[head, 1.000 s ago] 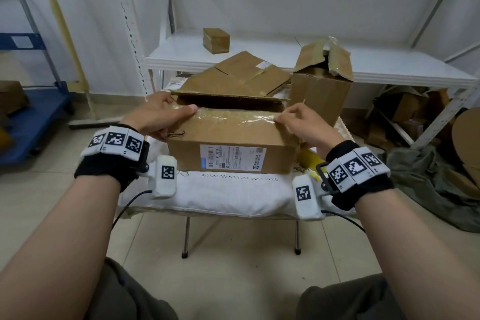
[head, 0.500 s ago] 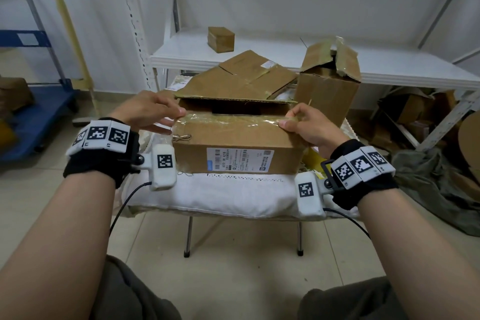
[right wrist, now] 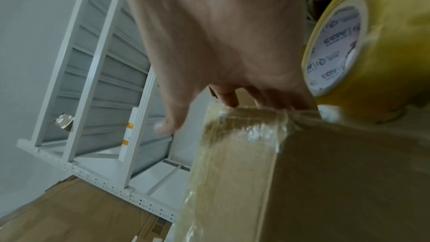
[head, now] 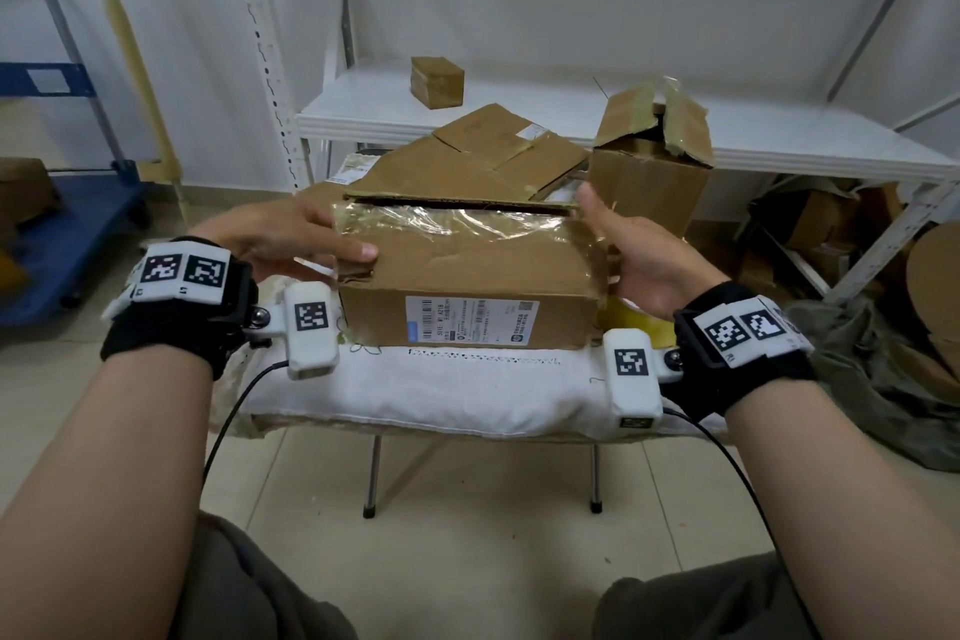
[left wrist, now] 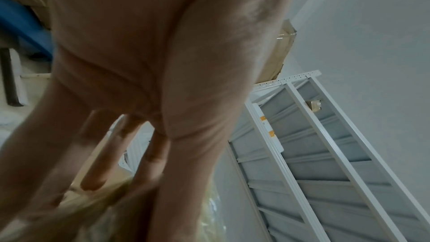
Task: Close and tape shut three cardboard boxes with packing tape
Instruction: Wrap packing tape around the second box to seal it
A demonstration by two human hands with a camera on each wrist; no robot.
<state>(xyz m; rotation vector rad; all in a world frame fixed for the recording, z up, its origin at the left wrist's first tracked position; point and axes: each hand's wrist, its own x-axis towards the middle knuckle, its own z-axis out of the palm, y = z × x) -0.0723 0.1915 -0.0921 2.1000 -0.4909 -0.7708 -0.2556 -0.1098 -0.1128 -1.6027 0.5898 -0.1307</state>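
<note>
Cardboard fills the middle of the head view, and going from the left: a blue cart (head: 62, 244) stands off at the edge, then the left hand (head: 280, 239) lies against the left end of the near box (head: 467, 296), its thumb stretched flat along the crumpled front corner and the fingers straight rather than curled, pressing and grasping nothing. A second ago both hands sat up on the top edge with fingertips on the shiny strip; now they have slid out and down to the two ends, which I read as smoothing the tape tails over the corners to finish this seam. Glossy tape (head: 452, 224) runs along the near top edge of that box, yet a dark gap shows just behind it under the far flap, so I judge the box not fully sealed. On its front a white shipping label (head: 471, 320) carries a barcode and small print too fine to read. The right hand (head: 639, 265) is opened flat against the right end, thumb raised, holding nothing. Just beside it lies a yellow tape roll (right wrist: 363, 47), its core printed "CCTV". Behind stands a second box (head: 649, 172) with flaps up, untaped.
</note>
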